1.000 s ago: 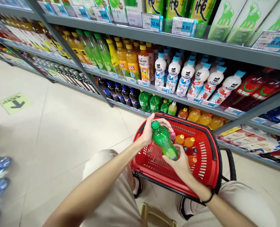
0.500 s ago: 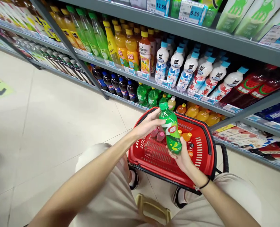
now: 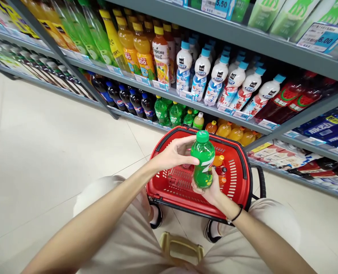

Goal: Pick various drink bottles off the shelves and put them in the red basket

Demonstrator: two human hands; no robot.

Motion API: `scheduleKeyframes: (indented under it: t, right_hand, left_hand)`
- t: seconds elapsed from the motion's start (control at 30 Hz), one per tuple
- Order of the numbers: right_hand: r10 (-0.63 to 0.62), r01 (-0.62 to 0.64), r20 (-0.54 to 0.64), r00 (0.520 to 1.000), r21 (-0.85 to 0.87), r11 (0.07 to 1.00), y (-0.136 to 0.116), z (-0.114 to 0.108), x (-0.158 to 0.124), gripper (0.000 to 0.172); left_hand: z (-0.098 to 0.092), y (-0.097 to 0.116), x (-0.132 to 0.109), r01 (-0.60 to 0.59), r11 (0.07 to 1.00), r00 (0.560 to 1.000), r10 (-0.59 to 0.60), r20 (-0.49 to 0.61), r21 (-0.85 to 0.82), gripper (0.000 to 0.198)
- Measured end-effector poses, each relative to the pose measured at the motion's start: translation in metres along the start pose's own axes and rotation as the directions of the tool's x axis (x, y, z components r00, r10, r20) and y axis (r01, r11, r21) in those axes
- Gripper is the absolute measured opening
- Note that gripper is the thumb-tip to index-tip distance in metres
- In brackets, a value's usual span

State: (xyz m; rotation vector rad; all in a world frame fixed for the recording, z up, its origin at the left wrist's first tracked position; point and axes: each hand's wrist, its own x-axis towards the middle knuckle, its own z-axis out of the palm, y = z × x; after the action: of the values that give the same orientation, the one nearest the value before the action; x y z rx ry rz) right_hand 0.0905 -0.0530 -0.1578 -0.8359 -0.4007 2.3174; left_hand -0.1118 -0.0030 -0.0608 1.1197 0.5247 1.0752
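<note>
I hold a green soda bottle [image 3: 203, 160] with a green cap upright over a red shopping basket [image 3: 243, 179]. My right hand [image 3: 209, 190] grips its lower half from below. My left hand [image 3: 173, 154] is curled against its upper side, fingers on the label near the neck. Inside the basket lie several bottles, among them orange-capped ones [image 3: 218, 161] just behind the green bottle. The basket stands on the floor in front of my knees.
Grey shelves [image 3: 243, 38] run along the right, stocked with juice, white-and-blue drink bottles [image 3: 220, 76], dark cola bottles [image 3: 128, 99] and green soda bottles [image 3: 169, 112] on the lowest shelf. Pale tiled floor [image 3: 43, 133] spreads to the left. A beige stool [image 3: 181, 247] shows between my legs.
The green bottle has gone from lying tilted in both hands to standing upright, raised a little above the basket. The view has shifted right, so the floor arrow has left the picture.
</note>
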Motion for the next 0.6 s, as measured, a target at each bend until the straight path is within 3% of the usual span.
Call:
scheduleKeyframes:
  t: [0.23, 0.6]
  right_hand:
    - [-0.039, 0.04, -0.032, 0.999, 0.004, 0.999, 0.0017, -0.0043, 0.003, 0.057]
    - [-0.063, 0.059, -0.057, 0.996, -0.074, 0.995, 0.0, -0.0058, 0.0017, 0.06]
  left_hand:
    - [0.0026, 0.0037, -0.0005, -0.024, 0.999, 0.999, 0.022, 0.048, 0.045, 0.072]
    - [0.0023, 0.0069, -0.0046, 0.013, 0.999, 0.998, -0.015, 0.054, 0.043, 0.07]
